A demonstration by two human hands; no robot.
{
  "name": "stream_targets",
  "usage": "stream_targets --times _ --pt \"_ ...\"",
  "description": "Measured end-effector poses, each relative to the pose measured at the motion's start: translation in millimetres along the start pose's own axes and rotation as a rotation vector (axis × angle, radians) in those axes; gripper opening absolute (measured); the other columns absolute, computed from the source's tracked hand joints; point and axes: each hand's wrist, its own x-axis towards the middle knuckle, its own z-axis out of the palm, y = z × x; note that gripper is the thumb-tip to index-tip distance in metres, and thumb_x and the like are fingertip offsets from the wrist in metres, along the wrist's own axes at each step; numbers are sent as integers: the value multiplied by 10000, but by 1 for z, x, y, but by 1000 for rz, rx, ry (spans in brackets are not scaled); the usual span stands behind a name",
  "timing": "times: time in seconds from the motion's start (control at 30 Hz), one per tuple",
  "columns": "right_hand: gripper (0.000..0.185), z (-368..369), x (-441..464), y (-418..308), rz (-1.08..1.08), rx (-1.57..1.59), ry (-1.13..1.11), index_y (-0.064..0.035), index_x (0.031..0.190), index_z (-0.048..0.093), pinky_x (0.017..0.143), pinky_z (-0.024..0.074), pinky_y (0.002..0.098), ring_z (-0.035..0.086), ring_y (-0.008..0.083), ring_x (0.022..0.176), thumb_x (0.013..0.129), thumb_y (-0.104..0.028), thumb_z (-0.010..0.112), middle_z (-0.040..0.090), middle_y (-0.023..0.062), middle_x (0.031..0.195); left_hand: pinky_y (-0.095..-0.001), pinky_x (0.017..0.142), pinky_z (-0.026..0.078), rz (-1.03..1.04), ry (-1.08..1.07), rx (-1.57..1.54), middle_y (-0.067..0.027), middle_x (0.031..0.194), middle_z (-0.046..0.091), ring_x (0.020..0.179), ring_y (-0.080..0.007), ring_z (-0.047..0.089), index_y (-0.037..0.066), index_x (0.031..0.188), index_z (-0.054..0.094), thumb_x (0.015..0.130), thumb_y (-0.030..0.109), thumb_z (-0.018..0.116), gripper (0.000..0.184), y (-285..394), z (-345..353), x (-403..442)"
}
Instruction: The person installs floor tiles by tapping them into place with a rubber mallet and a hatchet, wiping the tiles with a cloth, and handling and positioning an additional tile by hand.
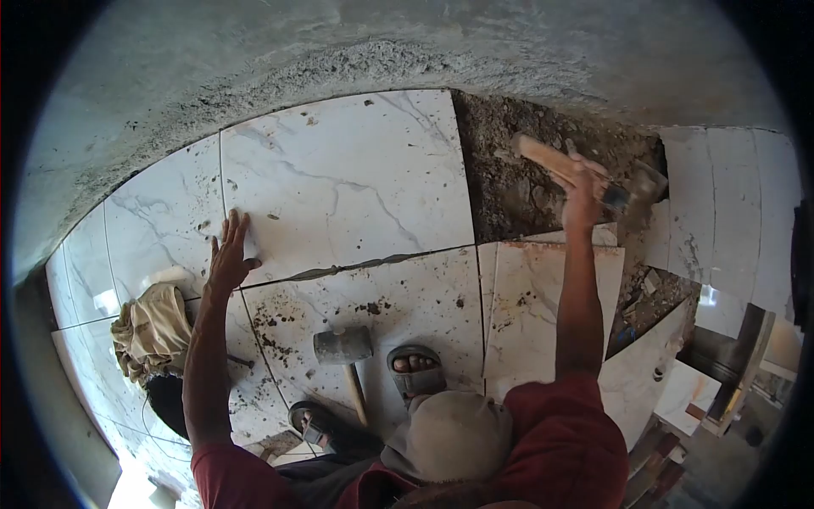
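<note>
Partly spread left hand across seam, right hand gripping tool over open soil

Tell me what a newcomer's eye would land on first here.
Probably the dark, rough patch at upper right, beside white tiles. Over it, the right hand grips a wooden-handled tool, its head blurred. Below and left of centre, a mallet lies on a tile.

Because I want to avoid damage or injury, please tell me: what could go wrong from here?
The wooden-handled tool in the right hand might chip the rectangular white, grey-veined tile beside the rough brown soil. The black-headed, wooden-handled mallet lying near the open-toed dark sandal could cause a stumble.
</note>
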Motion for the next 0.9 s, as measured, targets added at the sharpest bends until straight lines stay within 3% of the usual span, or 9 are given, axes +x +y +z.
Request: stream_targets --times 0.1,0.23,0.43,0.47,0.6,0.67,0.77,0.83,0.9 --pt "280 9 -3 -1 2 70 127 -80 1072 563 764 580 424 633 229 944 875 -272 613 632 110 1048 -599 1102 126 -6 1 -11 -104 1562 78 1428 -330 112 197 1486 164 668 138 797 1036 2 -1 0" --pt "246 44 -26 24 248 36 -135 -83 1028 589 728 593 393 632 226 952 874 -272 620 637 115 1026 -599 1103 125 -9 -24 -7 -102 1562 79 1428 -329 112 196 1485 170 663 126 796 1035 2 -3 1" --pt "227 -32 -20 -31 -27 44 167 -26 960 647 691 584 353 646 201 864 810 -193 678 647 70 979 -597 1102 127 -14 -11 -14 -102 1562 84 1429 -329 111 196 1485 172 660 110 791 1035 3 -3 0" --pt "239 -47 -21 8 98 -15 175 -34 953 642 715 558 363 633 177 857 797 -205 701 638 67 998 -597 1102 127 -15 -6 -18 -102 1562 84 1429 -329 111 196 1485 172 660 110 791 1035 2 -2 0" --pt "190 -17 -32 64 55 -152 177 -55 918 622 674 581 371 644 199 870 800 -187 692 636 72 953 -599 1100 134 -13 -7 -13 -102 1563 73 1429 -331 110 190 1486 170 662 109 790 1034 3 -5 0" --pt "167 -14 -36 33 151 -58 136 -60 930 619 649 588 378 650 220 848 819 -177 663 634 83 932 -599 1100 137 -26 -14 -21 -101 1563 68 1428 -331 110 189 1485 170 664 109 789 1032 3 -4 1" --pt "170 -24 -49 -28 3 152 169 -55 947 622 661 569 366 653 219 827 833 -179 648 636 92 941 -599 1100 136 -16 -32 5 -99 1564 60 1428 -331 109 189 1486 166 665 111 790 1034 0 1 -2" --pt "216 -32 -43 -36 -84 97 228 -42 985 626 678 559 377 653 228 835 840 -200 650 636 104 969 -605 1098 133 -20 -17 1 -99 1564 60 1428 -332 109 186 1486 162 668 115 791 1035 3 -2 0" --pt "199 -24 -57 56 -162 -337 204 -49 989 619 672 580 394 648 215 810 842 -181 648 632 103 966 -610 1096 131 -16 -12 0 -100 1564 64 1428 -333 108 187 1487 158 673 114 788 1031 3 -2 0"
